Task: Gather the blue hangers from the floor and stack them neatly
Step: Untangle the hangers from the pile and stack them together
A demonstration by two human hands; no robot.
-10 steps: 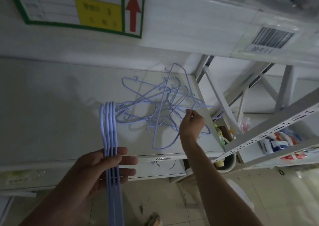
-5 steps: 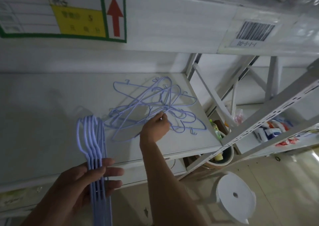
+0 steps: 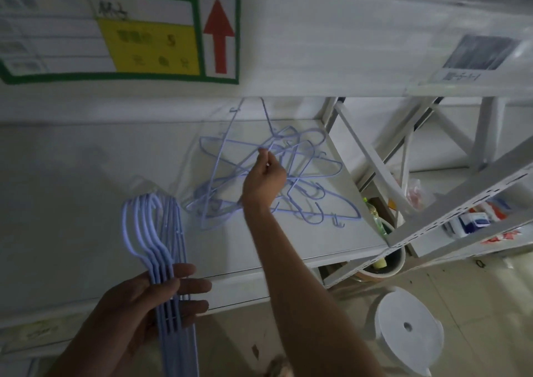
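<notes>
On shelf (image 3: pixel 86 175), tangled hangers (image 3: pixel 288 180), right hand (image 3: pixel 264 182) pinching

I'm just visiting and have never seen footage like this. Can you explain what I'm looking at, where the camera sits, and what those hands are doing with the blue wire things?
There is no machine here: these are a person's two bare hands, filmed by a wide-angle camera worn on the head, looking forward and down. The left hand grips a neat bundle of hangers, all lined up the same way. The right hand reaches into a tangled pile of hangers lying on a pale shelf and pinches one wire between its fingertips. Above hangs a sign with a red arrow. To the right stands a metal rack, and a white stool sits on the floor below.
</notes>
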